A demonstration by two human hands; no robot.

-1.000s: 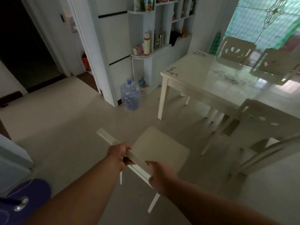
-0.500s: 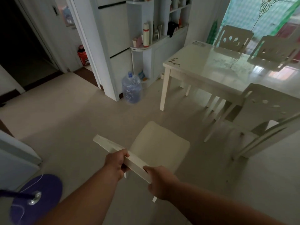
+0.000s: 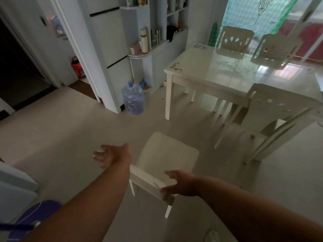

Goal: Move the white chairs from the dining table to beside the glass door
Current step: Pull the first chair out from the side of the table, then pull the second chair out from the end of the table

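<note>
A white chair (image 3: 167, 154) stands on the tiled floor just in front of me, its backrest rail nearest to me. My left hand (image 3: 108, 156) hovers to the left of the chair, fingers spread, touching nothing. My right hand (image 3: 181, 185) is at the right end of the backrest rail with thumb and fingers apart, not clasping it. The white dining table (image 3: 209, 74) is at the right. Another white chair (image 3: 279, 105) is tucked at its near side. Two more chairs (image 3: 234, 39) (image 3: 279, 48) stand behind it, in front of the glass door (image 3: 272, 18).
A large water bottle (image 3: 133, 100) sits on the floor by the white pillar and shelf unit (image 3: 139, 55). A purple fan base (image 3: 35, 215) lies at the lower left. A dark doorway opens at the far left, with a red canister (image 3: 76, 69) near it.
Both hands were clasped on the chair's backrest rail; now the left hand has come off and swung left, and the right hand has opened. The chair rests on the floor.
</note>
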